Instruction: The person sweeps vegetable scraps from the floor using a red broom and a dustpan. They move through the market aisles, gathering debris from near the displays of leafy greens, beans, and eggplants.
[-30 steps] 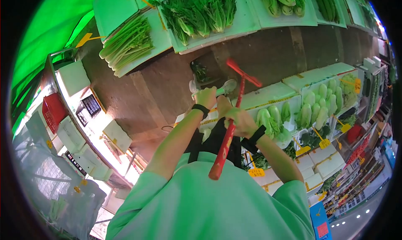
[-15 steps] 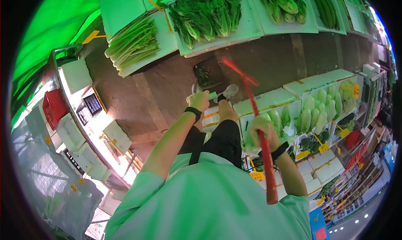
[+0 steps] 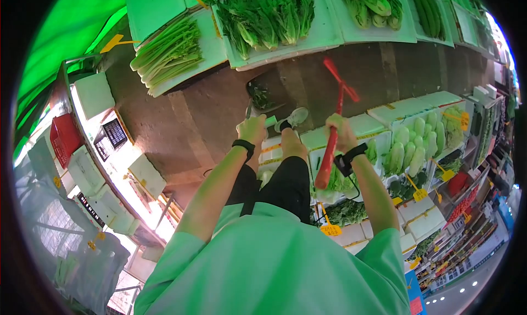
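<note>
Near three o'clock, my right hand [image 3: 345, 135] grips a red stick [image 3: 328, 160]; toward eleven, my left hand [image 3: 252, 130] grasps a green handle [image 3: 270, 121].

The person wears a light green shirt [image 3: 274, 265] with short, loose sleeves [image 3: 379, 246], and black shorts [image 3: 291, 191]. The left wristband [image 3: 243, 146] is black and narrow; the right wristband [image 3: 348, 159], also black, looks bulkier, and near it hangs a thin dark cable [image 3: 358, 187]. One shoe [image 3: 298, 116] is pale, above it a black sock [image 3: 285, 125].
</note>
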Demonstrator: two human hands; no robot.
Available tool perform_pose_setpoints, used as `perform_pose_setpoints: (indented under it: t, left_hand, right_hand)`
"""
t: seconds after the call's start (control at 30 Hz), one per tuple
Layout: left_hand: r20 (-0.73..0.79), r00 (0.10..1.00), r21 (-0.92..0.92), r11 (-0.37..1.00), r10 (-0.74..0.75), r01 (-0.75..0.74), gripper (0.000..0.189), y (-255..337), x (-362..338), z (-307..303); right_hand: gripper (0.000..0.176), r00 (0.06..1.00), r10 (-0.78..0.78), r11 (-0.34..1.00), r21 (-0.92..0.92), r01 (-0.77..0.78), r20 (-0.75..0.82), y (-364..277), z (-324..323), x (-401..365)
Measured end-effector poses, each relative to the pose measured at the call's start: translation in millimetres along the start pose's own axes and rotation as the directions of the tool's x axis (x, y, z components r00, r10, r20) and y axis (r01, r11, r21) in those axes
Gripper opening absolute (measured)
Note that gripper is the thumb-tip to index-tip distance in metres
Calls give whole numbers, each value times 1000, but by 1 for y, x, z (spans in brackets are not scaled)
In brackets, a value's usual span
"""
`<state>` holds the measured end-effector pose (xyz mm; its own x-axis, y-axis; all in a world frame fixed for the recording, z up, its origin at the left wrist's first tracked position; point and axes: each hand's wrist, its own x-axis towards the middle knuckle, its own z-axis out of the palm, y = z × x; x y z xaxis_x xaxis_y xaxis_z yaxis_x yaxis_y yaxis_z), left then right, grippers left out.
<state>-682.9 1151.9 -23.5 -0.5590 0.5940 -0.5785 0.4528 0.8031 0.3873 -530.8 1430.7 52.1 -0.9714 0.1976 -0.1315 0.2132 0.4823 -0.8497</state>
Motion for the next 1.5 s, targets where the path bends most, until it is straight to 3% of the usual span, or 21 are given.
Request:
perform_pose_setpoints:
  t: [0.13,0.23,0.33,0.5,0.67,0.83,0.97,1.07,1.2,1.23,1.33,1.43,1.47,1.5]
  left_hand:
    - [18,1000,7,1000,-7,7,19,12,3,-5]
    - [50,998,8,1000,-31,30,18,15,7,-8]
    - [117,992,-9,999,-50,52,23,21,8,-13]
    - [137,990,-73,997,-31,41,25,14,-10,-23]
    - [58,996,-75,995,72,-67,24,-5,-62,-37]
    - [48,979,-133,972,200,-192,27,-15,-92,-52]
    - [31,957,-229,934,289,-274,28,14,-109,-96]
    - [62,938,-277,909,341,-312,29,33,-106,-112]
    - [-13,894,-246,865,448,-437,28,67,-83,-112]
    - [7,878,-270,846,479,-459,27,84,-76,-115]
    - [-13,827,-288,790,561,-541,21,149,-71,-141]
    - [152,845,-401,814,512,-421,22,201,-54,-154]
    - [19,763,-345,721,646,-602,24,215,-44,-142]
    - [24,757,-327,721,653,-612,25,233,-35,-140]
  right_hand:
    - [16,999,-44,984,172,41,16,-50,33,-16]
    - [16,984,-95,974,220,59,154,-88,39,-25]
    - [16,971,-50,983,185,7,233,-117,20,-31]
    - [19,981,13,978,203,-53,192,-165,-13,-59]
    - [13,978,168,953,272,-130,-122,-187,-46,-109]
    - [14,799,379,908,357,-221,-468,-221,-62,-153]
    - [15,535,505,858,461,-227,-677,-237,-61,-171]
    - [13,412,496,860,497,-113,-764,-227,-64,-191]
    - [12,295,498,859,511,-37,-815,-201,-89,-213]
    - [15,197,503,863,501,-62,-842,-193,-94,-217]
    - [17,115,625,780,619,-87,-772,-177,-130,-239]
    - [20,190,504,854,519,32,-842,-132,-149,-259]
    - [20,160,504,856,516,40,-849,-123,-157,-262]
    - [21,133,510,854,518,38,-850,-117,-165,-264]
